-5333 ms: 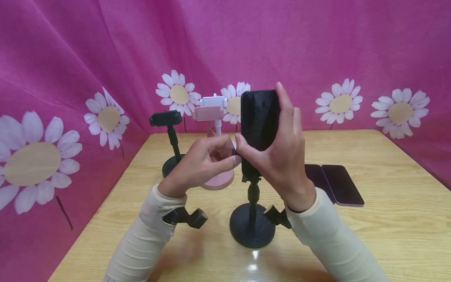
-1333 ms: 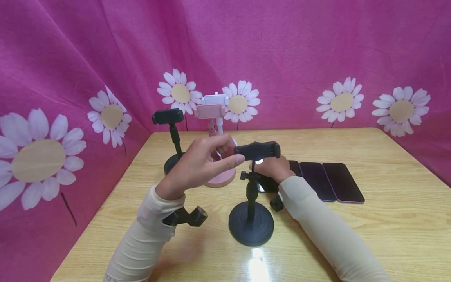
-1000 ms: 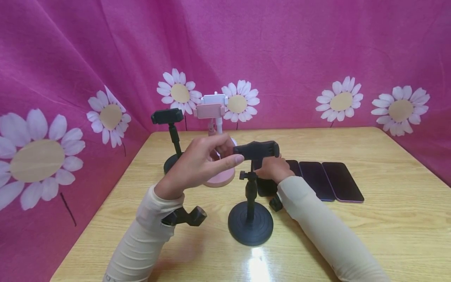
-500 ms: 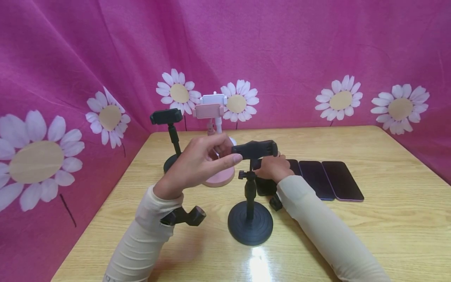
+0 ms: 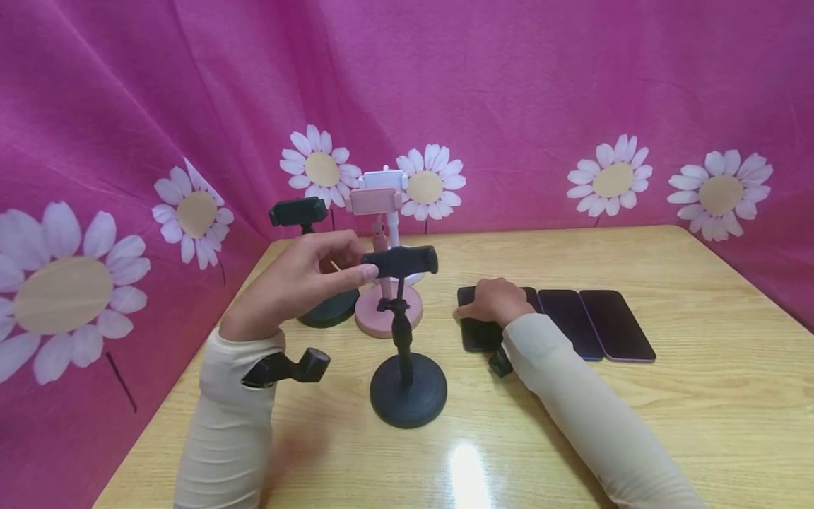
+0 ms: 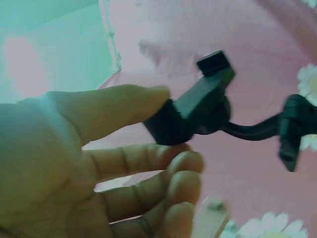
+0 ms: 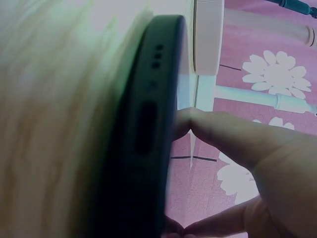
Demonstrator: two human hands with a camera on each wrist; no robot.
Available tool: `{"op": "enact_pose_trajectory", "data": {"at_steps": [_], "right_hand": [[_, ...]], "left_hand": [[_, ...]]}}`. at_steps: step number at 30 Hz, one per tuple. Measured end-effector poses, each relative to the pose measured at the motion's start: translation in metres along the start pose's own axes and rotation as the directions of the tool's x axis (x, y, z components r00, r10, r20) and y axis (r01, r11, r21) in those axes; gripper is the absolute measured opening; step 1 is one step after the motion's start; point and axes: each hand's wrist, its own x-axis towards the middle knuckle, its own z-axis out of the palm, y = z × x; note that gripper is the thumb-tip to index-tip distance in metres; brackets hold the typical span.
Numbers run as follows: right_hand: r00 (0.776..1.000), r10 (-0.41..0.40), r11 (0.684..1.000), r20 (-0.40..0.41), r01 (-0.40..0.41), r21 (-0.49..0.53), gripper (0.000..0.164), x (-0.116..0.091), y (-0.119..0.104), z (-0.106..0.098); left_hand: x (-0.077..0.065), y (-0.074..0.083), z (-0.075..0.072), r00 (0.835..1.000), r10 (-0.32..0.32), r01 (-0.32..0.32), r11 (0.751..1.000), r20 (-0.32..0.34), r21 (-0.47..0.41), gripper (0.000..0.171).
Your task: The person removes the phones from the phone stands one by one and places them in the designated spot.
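My left hand (image 5: 299, 283) pinches the left end of the clamp of a black phone stand (image 5: 407, 392) between thumb and fingers. In the left wrist view the clamp (image 6: 198, 104) holds no phone, and my thumb presses its end from above. To the right, my right hand (image 5: 499, 300) grips a black smartphone (image 5: 477, 336) lying flat on the table. The right wrist view shows that smartphone's bottom edge (image 7: 148, 129) with its charging port, my thumb bent to one side of it and fingertips at the other. My hand hides part of its screen.
Two more dark smartphones (image 5: 569, 318) lie side by side just right of the gripped one. Behind the left hand stand a black phone stand (image 5: 297, 212), a pink one (image 5: 375, 201) and a white one (image 5: 384, 179). A pink daisy-print cloth (image 5: 509, 106) encloses the wooden table (image 5: 699, 410).
The smartphone, upright in the stand's clamp at first, came out and was laid left of the other two. Since the last earlier frame, my left hand has shifted the stand left.
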Motion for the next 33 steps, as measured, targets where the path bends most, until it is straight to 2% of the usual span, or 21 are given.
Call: {"op": "enact_pose_trajectory", "data": {"at_steps": [4, 11, 13, 16, 19, 21, 27, 33], "right_hand": [[1.000, 0.002, 1.000, 0.006, -0.002, -0.001, 0.064, 0.000, 0.000, 0.000], [0.999, -0.020, 1.000, 0.026, 0.020, 0.017, 0.059, -0.002, 0.000, -0.001], [0.999, -0.024, 0.999, 0.027, 0.023, 0.022, 0.058, -0.003, 0.000, -0.002], [0.999, -0.025, 0.999, 0.027, 0.024, 0.028, 0.060, -0.003, 0.001, -0.002], [0.999, -0.021, 0.999, 0.026, 0.020, 0.034, 0.061, -0.003, 0.002, -0.002], [0.999, -0.017, 0.999, 0.028, 0.016, 0.036, 0.062, -0.004, 0.003, -0.003], [0.999, -0.016, 0.999, 0.037, 0.014, 0.031, 0.061, -0.003, 0.002, -0.002], [0.999, -0.019, 1.000, 0.040, 0.018, 0.023, 0.062, 0.000, -0.002, -0.001]], "left_hand": [[-0.007, -0.012, -0.021, 0.998, -0.068, 0.067, 0.995, 0.001, 0.068, 0.027], [-0.020, -0.037, -0.051, 0.983, -0.179, 0.178, 0.984, -0.049, -0.014, 0.030], [-0.023, -0.045, -0.059, 0.980, -0.192, 0.190, 0.981, -0.061, -0.031, 0.030], [-0.028, -0.057, -0.068, 0.975, -0.197, 0.197, 0.980, -0.098, -0.009, 0.030], [-0.030, -0.069, -0.075, 0.967, -0.208, 0.210, 0.978, -0.147, 0.005, 0.029], [-0.030, -0.077, -0.078, 0.962, -0.215, 0.214, 0.976, -0.171, -0.024, 0.030], [-0.031, -0.093, -0.084, 0.969, -0.157, 0.141, 0.985, -0.191, -0.096, 0.023], [-0.037, -0.095, -0.088, 0.951, -0.224, 0.208, 0.973, -0.212, -0.096, 0.027]]}}
